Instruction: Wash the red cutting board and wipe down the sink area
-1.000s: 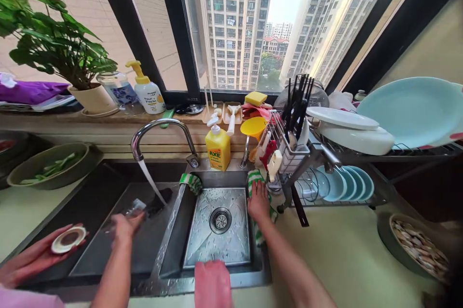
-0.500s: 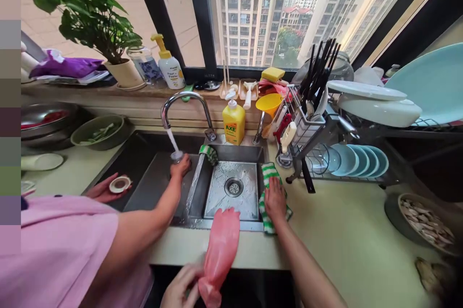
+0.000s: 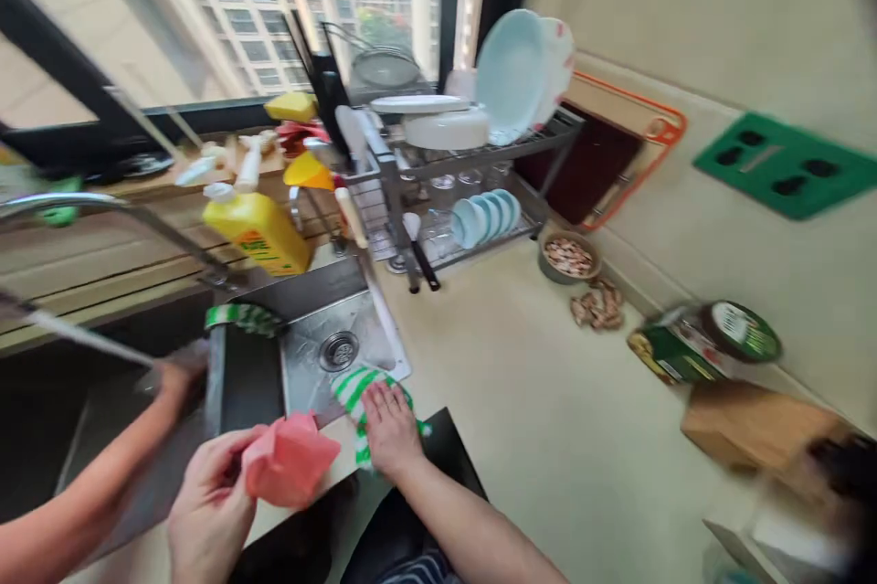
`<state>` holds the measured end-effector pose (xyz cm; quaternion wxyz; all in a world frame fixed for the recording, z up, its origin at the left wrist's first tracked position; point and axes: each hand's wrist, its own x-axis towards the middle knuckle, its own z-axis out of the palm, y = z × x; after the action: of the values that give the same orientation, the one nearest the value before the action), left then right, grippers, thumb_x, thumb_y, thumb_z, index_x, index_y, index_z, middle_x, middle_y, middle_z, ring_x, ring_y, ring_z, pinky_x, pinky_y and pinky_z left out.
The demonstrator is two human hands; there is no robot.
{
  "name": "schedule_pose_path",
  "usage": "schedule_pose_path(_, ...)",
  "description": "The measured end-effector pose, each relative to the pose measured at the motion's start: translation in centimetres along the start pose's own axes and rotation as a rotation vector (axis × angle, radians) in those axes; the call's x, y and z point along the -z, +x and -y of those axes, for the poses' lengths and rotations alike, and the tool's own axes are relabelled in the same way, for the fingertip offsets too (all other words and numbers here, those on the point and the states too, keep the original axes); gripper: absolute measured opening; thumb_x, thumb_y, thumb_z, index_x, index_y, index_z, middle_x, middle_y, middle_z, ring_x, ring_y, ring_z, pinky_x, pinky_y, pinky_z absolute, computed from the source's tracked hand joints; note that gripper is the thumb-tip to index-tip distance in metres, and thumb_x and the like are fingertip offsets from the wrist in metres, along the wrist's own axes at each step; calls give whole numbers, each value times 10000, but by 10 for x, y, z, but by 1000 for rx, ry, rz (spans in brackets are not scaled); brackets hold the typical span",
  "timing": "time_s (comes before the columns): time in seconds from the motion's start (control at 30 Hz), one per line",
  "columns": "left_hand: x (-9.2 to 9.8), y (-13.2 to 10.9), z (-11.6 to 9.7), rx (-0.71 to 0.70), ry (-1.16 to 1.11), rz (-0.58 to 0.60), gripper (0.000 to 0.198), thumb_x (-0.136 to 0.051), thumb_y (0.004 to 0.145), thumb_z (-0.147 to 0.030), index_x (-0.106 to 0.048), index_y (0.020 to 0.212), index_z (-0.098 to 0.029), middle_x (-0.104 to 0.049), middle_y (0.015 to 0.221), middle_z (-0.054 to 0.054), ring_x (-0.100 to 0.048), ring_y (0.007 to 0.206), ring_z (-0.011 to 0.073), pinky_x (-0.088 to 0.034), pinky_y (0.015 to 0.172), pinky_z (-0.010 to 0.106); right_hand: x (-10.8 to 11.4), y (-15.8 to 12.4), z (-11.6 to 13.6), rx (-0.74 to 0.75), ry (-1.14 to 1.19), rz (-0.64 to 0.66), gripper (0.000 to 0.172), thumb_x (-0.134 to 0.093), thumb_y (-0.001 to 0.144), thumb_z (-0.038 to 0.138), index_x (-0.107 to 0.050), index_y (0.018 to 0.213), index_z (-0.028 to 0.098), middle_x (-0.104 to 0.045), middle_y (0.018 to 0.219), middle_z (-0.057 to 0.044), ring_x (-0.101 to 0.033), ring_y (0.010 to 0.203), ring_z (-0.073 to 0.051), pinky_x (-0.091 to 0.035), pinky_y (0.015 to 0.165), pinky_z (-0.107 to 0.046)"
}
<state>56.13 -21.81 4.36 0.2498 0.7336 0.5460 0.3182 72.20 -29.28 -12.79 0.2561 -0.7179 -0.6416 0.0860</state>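
My left hand [image 3: 216, 497] pinches a pink rubber glove [image 3: 291, 461] above the counter's front edge, left of my right hand. The glove is bunched up. My right hand [image 3: 392, 429] presses on a green and white striped cloth [image 3: 356, 387] at the front right corner of the steel sink [image 3: 343, 319]. Another striped cloth [image 3: 243, 317] hangs over the divider between the basins. At the left, another person's hand [image 3: 179, 378] is under the running water of the curved tap [image 3: 123, 205]; what it holds is blurred.
A dish rack [image 3: 480, 154] with plates and bowls stands behind the counter [image 3: 534, 401]. Further right are a bowl of sliced food [image 3: 568, 257], ginger-like roots [image 3: 597, 305], a green package [image 3: 685, 346] and a brown bag [image 3: 760, 419]. A yellow bottle [image 3: 264, 232] leans beside the tap.
The view has swung right. My left hand has raised the pink glove, which hung long before and is now bunched. My right hand has drawn the striped cloth toward the counter's front edge.
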Motion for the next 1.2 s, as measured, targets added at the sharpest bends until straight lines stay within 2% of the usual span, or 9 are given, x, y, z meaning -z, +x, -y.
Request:
schedule_pose_path(0.2, -55, 61, -54, -320, 113, -7, 195, -551, 755, -405, -613, 745, -221, -583, 772, 26, -558, 754, 210, -459, 711, 340, 111, -54, -105, -566, -168, 23, 510, -311, 887, 78, -428, 1383, 75, -439, 1441, -188, -353, 1375, -270, -223, 1131, -512)
schedule_pose_path(0.27, -72, 66, -67, -417, 93, 83, 166, -538, 785, -355, -606, 755, -206, -583, 791, 39, -558, 764, 200, -457, 689, 318, 142, -82, -133, -683, -269, -31, 534, -270, 876, 57, -413, 1390, 47, -427, 1442, -215, -354, 1368, -298, -236, 1116, -522)
schedule_pose_path(0.37, -98, 50, -77, -505, 117, 331, 131, -521, 818, -294, -604, 782, -199, -604, 871, 63, -568, 836, 202, -461, 745, 320, 178, -143, -170, -912, -366, -79, 517, -256, 884, 83, -438, 1360, -4, -428, 1432, -248, -373, 1350, -325, -282, 1092, -509)
schedule_pose_path(0.5, -142, -6, -77, -568, 175, 616, 82, -524, 780, -161, -599, 768, -194, -620, 893, 69, -578, 855, 201, -455, 773, 317, 205, -222, -195, -1093, -404, -149, 522, -231, 913, 158, -403, 1360, -47, -449, 1409, -262, -362, 1351, -344, -299, 1085, -506)
schedule_pose_path(0.67, -172, -61, -61, -515, 257, 680, 148, -494, 803, -132, -619, 741, -181, -647, 851, 95, -601, 824, 231, -425, 726, 345, 198, -254, -204, -1078, -412, -254, 572, -192, 929, 252, -388, 1351, -82, -430, 1394, -307, -358, 1334, -398, -306, 1060, -533)
schedule_pose_path(0.83, -157, -120, -61, -543, 177, 786, 93, -557, 778, -149, -634, 778, -202, -673, 880, 59, -609, 901, 230, -396, 828, 368, 183, -255, -213, -1005, -436, -317, 582, -238, 898, 259, -437, 1327, -80, -470, 1340, -335, -367, 1320, -389, -340, 998, -541)
schedule_pose_path(0.97, -149, -161, -68, -532, 13, 818, 103, -544, 750, -114, -605, 722, -192, -674, 811, 46, -617, 834, 211, -417, 776, 340, 182, -260, -190, -983, -436, -311, 560, -261, 881, 213, -439, 1329, -72, -489, 1326, -333, -401, 1298, -391, -355, 995, -572)
schedule_pose_path(1.03, -147, -156, -70, -484, -57, 775, 116, -494, 768, -115, -589, 741, -176, -659, 785, 67, -605, 767, 206, -433, 705, 323, 176, -264, -171, -1003, -424, -287, 548, -271, 879, 192, -444, 1329, -68, -475, 1355, -316, -396, 1312, -383, -339, 1030, -559)
schedule_pose_path(1.2, -117, -98, -104, -433, -223, 712, 163, -432, 850, -243, -576, 884, -174, -643, 868, 68, -587, 824, 193, -458, 734, 308, 127, -305, -100, -925, -411, -308, 514, -269, 905, 180, -463, 1348, 8, -479, 1396, -237, -380, 1346, -336, -320, 1080, -532)
